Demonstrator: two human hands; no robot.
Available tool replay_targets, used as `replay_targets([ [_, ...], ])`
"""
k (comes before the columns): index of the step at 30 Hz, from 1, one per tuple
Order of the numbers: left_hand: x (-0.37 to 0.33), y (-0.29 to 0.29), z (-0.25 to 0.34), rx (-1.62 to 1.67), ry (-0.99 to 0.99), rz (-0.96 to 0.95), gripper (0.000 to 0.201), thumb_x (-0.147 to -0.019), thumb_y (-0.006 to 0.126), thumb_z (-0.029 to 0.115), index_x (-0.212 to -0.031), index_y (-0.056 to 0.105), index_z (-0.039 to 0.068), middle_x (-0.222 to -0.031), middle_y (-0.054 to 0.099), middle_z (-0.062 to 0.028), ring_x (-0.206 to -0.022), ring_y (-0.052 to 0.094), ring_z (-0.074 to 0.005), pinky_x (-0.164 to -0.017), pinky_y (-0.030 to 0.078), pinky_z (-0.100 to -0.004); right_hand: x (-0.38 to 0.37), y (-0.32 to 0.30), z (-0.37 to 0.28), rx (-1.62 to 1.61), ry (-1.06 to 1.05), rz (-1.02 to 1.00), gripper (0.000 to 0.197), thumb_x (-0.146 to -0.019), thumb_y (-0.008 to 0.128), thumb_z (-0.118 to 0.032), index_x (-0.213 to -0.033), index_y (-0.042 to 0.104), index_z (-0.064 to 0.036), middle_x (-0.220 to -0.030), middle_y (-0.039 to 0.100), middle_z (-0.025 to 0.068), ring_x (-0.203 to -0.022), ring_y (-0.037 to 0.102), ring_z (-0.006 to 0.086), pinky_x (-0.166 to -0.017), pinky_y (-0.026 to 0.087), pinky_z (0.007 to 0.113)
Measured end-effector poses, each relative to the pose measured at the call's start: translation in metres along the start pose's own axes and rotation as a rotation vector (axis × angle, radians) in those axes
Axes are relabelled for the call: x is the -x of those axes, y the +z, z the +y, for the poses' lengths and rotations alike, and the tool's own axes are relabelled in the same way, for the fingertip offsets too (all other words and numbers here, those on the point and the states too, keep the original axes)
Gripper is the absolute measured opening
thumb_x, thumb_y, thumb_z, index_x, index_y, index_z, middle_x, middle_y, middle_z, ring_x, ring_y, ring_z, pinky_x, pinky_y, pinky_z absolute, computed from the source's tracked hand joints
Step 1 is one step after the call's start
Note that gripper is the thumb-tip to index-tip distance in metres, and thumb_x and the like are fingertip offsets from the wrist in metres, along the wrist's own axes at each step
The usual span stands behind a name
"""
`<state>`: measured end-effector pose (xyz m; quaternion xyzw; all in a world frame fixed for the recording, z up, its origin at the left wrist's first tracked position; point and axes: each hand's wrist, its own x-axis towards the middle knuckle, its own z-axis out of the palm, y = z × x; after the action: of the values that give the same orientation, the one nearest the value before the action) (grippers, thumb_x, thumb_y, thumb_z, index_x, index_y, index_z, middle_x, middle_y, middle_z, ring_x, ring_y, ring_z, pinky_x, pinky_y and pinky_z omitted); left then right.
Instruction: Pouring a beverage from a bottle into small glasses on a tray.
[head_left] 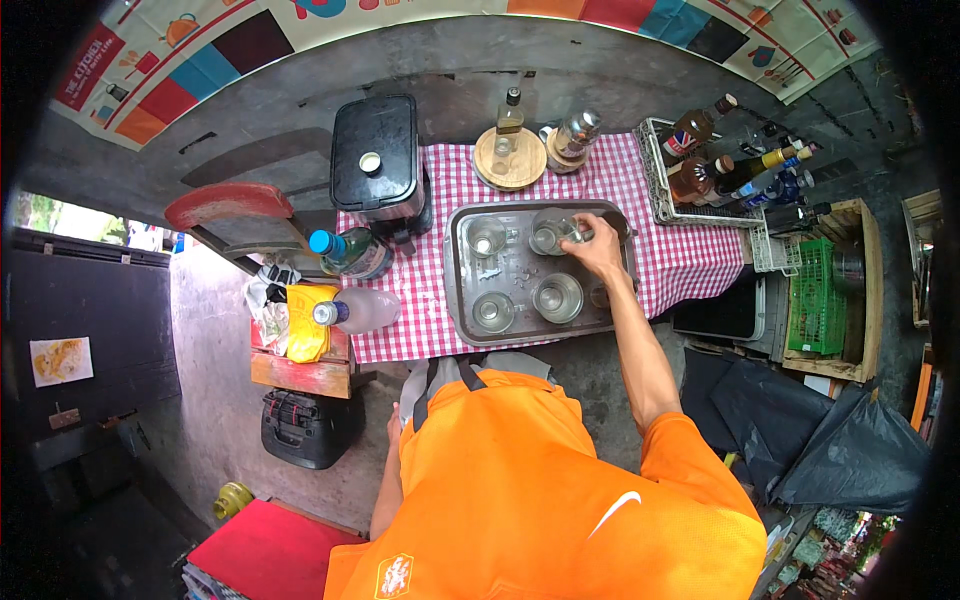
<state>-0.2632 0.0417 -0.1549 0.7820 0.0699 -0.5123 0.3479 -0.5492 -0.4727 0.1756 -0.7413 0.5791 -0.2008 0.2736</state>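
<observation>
Glass (543, 236) at the far middle of the metal tray (518, 268) stands upright, its long axis vertical, touching and just left of the right hand (592, 245), whose curled fingers and thumb pinch its right side. The left hand (394, 426) hangs low, well apart; whether its fingers are closed, I cannot tell.

Bar-like kitchen corner, bottle rack (700, 216), checked tablecloth (697, 267)
</observation>
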Motion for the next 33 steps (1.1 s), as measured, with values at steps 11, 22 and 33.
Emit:
replay_targets([
  [11,0.031,-0.008,0.013,0.033,0.011,0.007,0.066,-0.090,0.045,0.058,-0.118,0.059,0.000,-0.115,0.062,-0.0126,-0.105,0.056,-0.0203,-0.093,0.040,-0.0307,-0.012,-0.004,-0.004,0.055,-0.011,-0.100,0.055,-0.059,0.079,-0.027,-0.108,0.064,-0.0059,-0.094,0.064,0.0119,-0.088,0.063,0.0231,-0.080,0.050,0.034],
  [22,0.111,0.009,0.090,-0.140,0.269,-0.043,0.064,-0.093,0.042,0.054,-0.117,0.059,-0.002,-0.113,0.062,-0.0126,-0.104,0.056,-0.0198,-0.092,0.040,-0.0306,-0.021,-0.022,-0.019,0.150,0.044,-0.296,0.058,-0.058,0.078,-0.026,-0.110,0.062,-0.0054,-0.098,0.065,0.0144,-0.093,0.063,0.0254,-0.085,0.049,0.035],
  [33,0.117,0.017,0.085,-0.031,0.135,-0.031,0.065,-0.092,0.041,0.056,-0.112,0.060,-0.002,-0.110,0.063,-0.0126,-0.101,0.056,-0.0213,-0.090,0.041,-0.0325,-0.024,-0.023,-0.023,0.161,0.051,-0.337,0.057,-0.058,0.077,-0.025,-0.110,0.062,-0.0058,-0.097,0.065,0.0135,-0.093,0.063,0.0256,-0.085,0.048,0.035],
])
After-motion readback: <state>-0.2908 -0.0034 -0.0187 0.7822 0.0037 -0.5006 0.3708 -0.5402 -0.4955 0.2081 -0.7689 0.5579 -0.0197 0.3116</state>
